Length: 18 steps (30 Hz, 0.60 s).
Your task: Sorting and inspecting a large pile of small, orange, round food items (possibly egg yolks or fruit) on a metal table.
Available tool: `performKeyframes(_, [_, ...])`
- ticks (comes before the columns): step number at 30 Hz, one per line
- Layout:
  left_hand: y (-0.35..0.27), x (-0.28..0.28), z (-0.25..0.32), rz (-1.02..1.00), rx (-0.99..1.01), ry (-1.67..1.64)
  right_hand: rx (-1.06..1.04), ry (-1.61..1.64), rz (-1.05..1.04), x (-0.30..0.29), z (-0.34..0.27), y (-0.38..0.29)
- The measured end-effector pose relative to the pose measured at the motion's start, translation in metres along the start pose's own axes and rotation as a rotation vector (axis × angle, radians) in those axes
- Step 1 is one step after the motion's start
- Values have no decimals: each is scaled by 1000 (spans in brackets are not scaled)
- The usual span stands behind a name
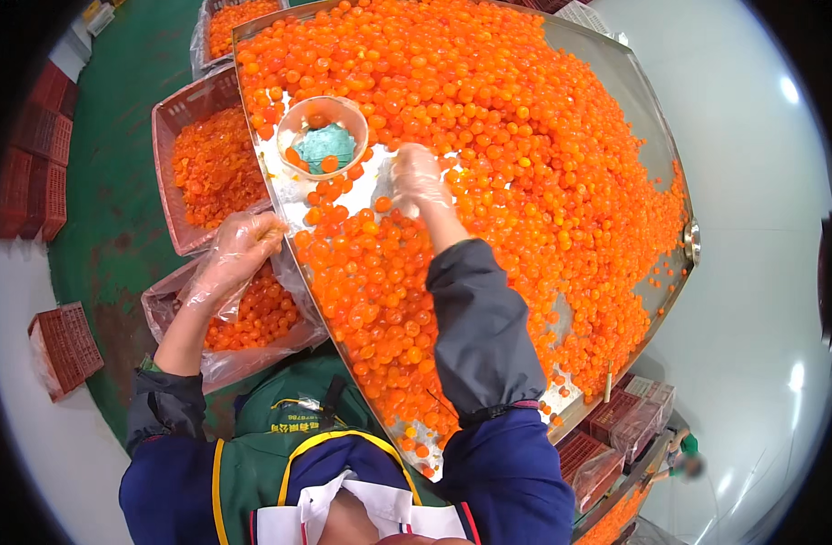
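Many round orange balls, which look like egg yolks, cover a metal-rimmed table (596,58). My right hand (419,180), in a clear plastic glove, is over a bare patch of the tabletop among them; its fingers point down and curl, and whether they hold anything is hidden. My left hand (242,248), gloved too, is at the table's left edge with its fingers curled, above a lined crate of orange balls (252,320); what is inside the fingers cannot be seen. A round plastic bowl (357,122) with a green piece (326,146) and a few orange balls stands left of my right hand.
A pink crate (162,150) of orange pieces stands left of the table, with another lined crate (198,48) beyond. Red crates (31,184) are stacked at far left. A small metal bowl (692,242) is at the right rim. A distant person (688,446) is at lower right.
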<state>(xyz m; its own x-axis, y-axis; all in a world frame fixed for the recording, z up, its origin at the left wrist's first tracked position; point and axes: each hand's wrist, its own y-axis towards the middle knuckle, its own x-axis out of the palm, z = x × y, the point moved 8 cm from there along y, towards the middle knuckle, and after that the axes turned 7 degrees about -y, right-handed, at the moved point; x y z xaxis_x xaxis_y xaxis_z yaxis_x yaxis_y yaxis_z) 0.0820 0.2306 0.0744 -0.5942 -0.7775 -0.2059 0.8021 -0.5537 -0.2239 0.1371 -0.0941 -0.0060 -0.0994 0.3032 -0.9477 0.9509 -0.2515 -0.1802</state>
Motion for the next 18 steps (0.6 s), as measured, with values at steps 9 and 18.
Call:
performKeyframes(9, [54,37,55,-12,452,120,22,1299,-392,26,-160,-211])
performKeyframes(18, [173,190,-35,-417,72,665,-141,778,-75,29,-110,-324])
